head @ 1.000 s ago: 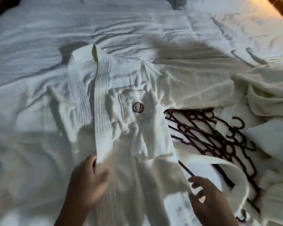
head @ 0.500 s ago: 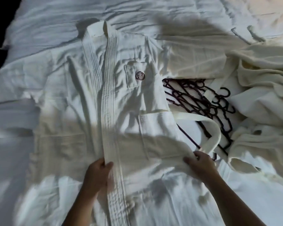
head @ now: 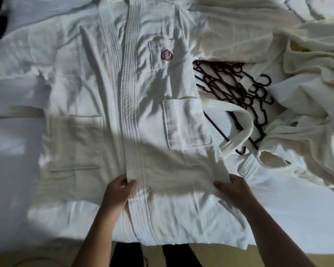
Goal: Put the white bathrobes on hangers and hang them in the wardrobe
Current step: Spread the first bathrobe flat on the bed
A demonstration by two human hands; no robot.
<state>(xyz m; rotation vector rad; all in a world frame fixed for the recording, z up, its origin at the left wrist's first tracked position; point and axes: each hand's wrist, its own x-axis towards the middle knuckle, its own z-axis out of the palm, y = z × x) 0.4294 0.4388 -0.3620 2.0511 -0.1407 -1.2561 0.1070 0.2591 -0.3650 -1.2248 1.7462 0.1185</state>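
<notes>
1 white bathrobe lies flat, front up, on the bed, with dark hangers just beside its right edge. The left hand pinches the ribbed front band. The right hand, fingers curled, grips the side edge.

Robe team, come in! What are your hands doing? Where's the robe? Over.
Left hand pinches bathrobe front band; right hand grips its side edge. Bathrobe flat on bed, not yet hung. Hangers piled beside it, belt draped across them.
</notes>
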